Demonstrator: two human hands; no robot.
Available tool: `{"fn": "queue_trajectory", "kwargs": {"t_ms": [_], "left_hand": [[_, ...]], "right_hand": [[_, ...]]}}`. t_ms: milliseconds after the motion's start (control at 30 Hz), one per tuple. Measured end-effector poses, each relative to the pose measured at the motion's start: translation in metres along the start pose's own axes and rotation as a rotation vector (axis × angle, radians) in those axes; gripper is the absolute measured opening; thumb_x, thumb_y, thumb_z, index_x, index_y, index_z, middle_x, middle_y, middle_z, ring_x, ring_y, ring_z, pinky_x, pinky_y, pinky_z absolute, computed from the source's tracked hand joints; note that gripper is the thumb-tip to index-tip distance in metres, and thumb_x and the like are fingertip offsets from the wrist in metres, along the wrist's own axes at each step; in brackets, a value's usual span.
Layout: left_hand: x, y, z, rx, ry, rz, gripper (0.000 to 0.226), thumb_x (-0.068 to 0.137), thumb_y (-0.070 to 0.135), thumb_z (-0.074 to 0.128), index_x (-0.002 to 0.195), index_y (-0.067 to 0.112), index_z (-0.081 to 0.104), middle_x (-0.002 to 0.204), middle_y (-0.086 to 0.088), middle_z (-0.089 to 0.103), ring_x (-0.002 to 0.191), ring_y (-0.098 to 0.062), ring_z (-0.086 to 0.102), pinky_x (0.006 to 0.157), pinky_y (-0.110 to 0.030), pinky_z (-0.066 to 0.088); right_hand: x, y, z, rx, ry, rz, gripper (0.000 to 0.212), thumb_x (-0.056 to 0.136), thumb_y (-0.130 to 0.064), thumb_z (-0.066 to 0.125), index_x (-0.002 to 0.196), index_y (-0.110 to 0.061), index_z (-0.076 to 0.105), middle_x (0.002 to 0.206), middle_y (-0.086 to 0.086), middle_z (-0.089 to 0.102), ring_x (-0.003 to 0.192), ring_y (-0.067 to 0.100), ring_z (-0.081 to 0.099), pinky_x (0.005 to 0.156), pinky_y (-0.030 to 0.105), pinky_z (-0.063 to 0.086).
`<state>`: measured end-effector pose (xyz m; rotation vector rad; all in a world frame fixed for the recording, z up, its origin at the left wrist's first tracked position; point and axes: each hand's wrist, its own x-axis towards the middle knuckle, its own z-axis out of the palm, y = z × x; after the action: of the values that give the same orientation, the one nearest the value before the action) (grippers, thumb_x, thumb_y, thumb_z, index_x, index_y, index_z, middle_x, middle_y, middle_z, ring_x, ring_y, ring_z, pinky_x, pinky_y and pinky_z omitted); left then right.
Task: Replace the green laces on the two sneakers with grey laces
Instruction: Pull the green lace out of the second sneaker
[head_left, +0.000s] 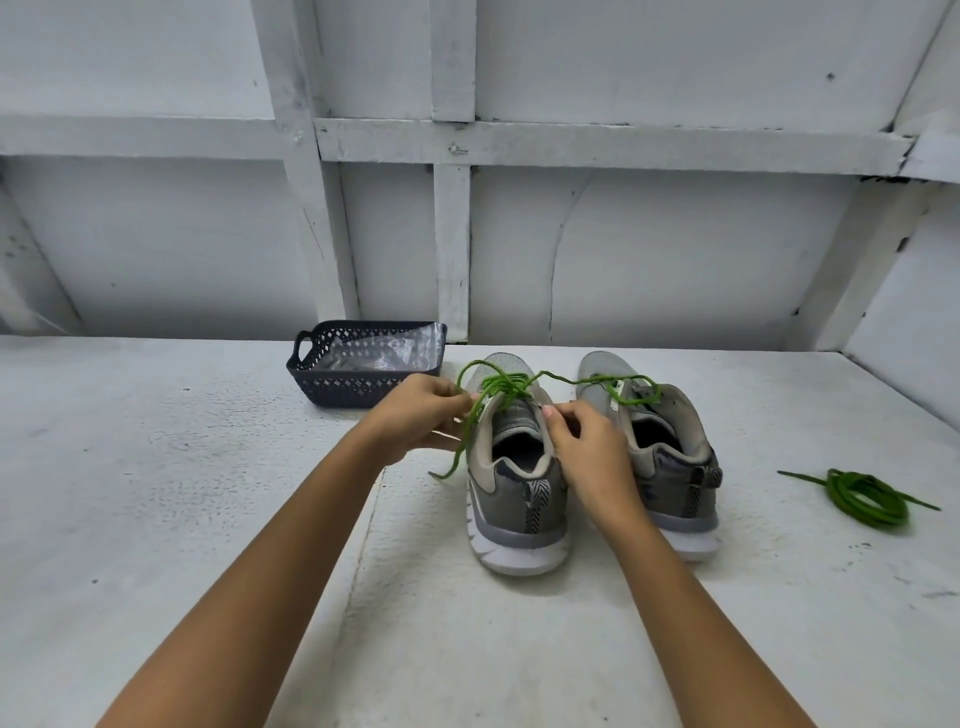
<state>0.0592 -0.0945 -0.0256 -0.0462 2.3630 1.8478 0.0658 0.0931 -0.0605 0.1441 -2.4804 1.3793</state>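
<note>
green lace (497, 387) pinched: left hand (418, 415), maybe right hand (592, 457)

My left hand (415, 410) pinched the loose green cord lace (498, 387) at the left side of the left grey mesh sneaker (514, 499), while my right hand (592, 452) gripped its right eyelet edge. The right grey sneaker (670, 452) stood just beside it. A coiled green lace (865, 499) lay to the right, and a dark lattice plastic basket (332, 387) sat far left on the white painted table (156, 467).

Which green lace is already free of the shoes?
The coiled green lace lying alone at the right of the table. The other green lace is looped over the left sneaker, pinched by the left hand.
</note>
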Motion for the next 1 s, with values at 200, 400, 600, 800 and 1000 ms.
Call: {"fn": "queue_trajectory", "kwargs": {"t_ms": [200,400,600,800,1000], "left_hand": [[-0.003,0.002,-0.013,-0.077,0.002,-0.001,0.027,0.094,0.021,0.055,0.073,0.004,0.059,0.056,-0.004,0.057,0.049,-0.012,0.059,0.055,-0.025,0.056],[0.005,-0.001,-0.017,-0.546,0.02,0.067,0.033,0.099,0.023,0.043,0.071,0.009,0.052,0.058,-0.002,0.059,0.062,-0.016,0.059,0.071,-0.029,0.057],[0.013,0.015,-0.017,0.011,0.244,0.225,0.033,0.1,0.027,0.043,0.076,0.008,0.056,0.049,0.006,0.035,0.041,-0.007,0.03,0.041,-0.019,0.029],[0.021,0.013,-0.029,0.812,0.283,0.421,0.016,0.095,0.026,0.051,0.109,0.018,0.054,0.106,-0.003,0.053,0.094,-0.021,0.055,0.085,-0.037,0.049],[0.012,-0.018,-0.013,0.785,0.043,0.406,0.017,0.089,0.043,0.054,0.09,0.028,0.063,0.13,-0.005,0.042,0.127,-0.021,0.035,0.109,-0.044,0.03]], "right_hand": [[0.0,0.001,0.0,-0.001,-0.012,-0.007,0.023,0.095,-0.027,0.052,0.096,-0.008,0.064,0.084,-0.001,0.06,0.081,0.014,0.053,0.066,0.023,0.032],[0.0,0.001,0.0,0.01,-0.022,-0.001,0.023,0.095,-0.027,0.052,0.095,-0.008,0.064,0.087,0.003,0.064,0.083,0.017,0.055,0.068,0.025,0.035],[0.0,-0.001,-0.001,0.021,-0.041,-0.004,0.023,0.095,-0.028,0.052,0.095,-0.008,0.064,0.087,0.003,0.064,0.084,0.017,0.056,0.07,0.025,0.036],[0.0,0.001,-0.003,0.016,-0.041,-0.009,0.023,0.096,-0.028,0.051,0.094,-0.009,0.063,0.085,0.001,0.062,0.081,0.015,0.054,0.066,0.024,0.033],[0.001,0.001,-0.002,0.0,-0.044,-0.02,0.023,0.096,-0.029,0.05,0.094,-0.009,0.062,0.087,0.002,0.062,0.083,0.016,0.054,0.067,0.024,0.033]]}}
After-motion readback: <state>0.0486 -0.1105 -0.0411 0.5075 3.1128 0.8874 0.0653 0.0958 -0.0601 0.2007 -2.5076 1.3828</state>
